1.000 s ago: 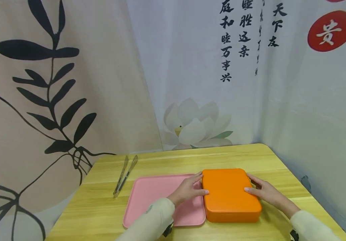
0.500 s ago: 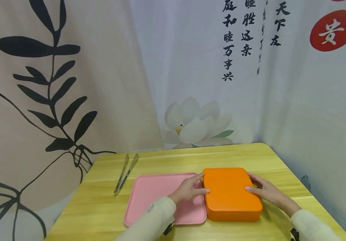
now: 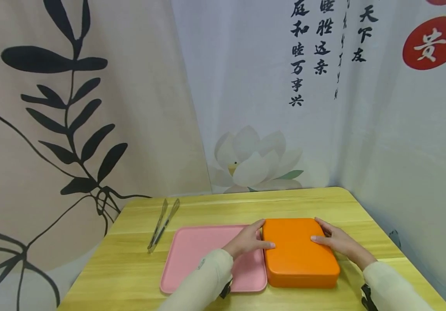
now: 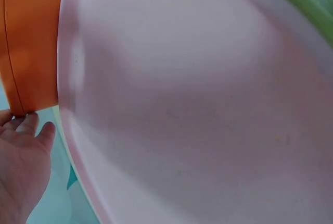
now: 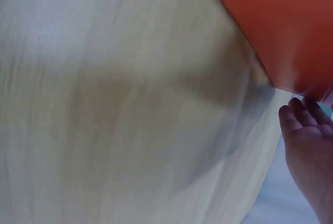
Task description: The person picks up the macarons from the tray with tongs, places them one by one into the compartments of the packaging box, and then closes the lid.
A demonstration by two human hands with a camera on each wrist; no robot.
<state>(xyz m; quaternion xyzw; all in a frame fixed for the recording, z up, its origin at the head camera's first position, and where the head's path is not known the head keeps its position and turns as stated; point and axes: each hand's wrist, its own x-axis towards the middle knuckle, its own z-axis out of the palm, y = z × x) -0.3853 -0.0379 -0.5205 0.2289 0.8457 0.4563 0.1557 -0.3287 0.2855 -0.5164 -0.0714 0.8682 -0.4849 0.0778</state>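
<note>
A closed orange box (image 3: 298,259) with rounded corners lies flat on the table, against the right rim of a pink tray (image 3: 199,255). My left hand (image 3: 248,242) holds the box's far left corner, thumb on the top face. In the left wrist view, the fingertips (image 4: 31,117) of that hand touch the far side near a thin lid seam. At the far right corner, my right hand (image 3: 341,242) holds the box too, its thumb on top. Its fingers (image 5: 299,112) reach the far side in the right wrist view. What the box contains is hidden.
Metal tongs (image 3: 162,226) lie on the wooden table (image 3: 110,268), left of the tray. Behind the table hangs a printed curtain (image 3: 246,86) with leaves, a lotus and writing. The table's right edge runs close to the right arm.
Both hands have shifted slightly inward and toward the box's far edge, the thumbs sliding a little over the top. The box, tray and tongs keep their places; the head view has tilted slightly.
</note>
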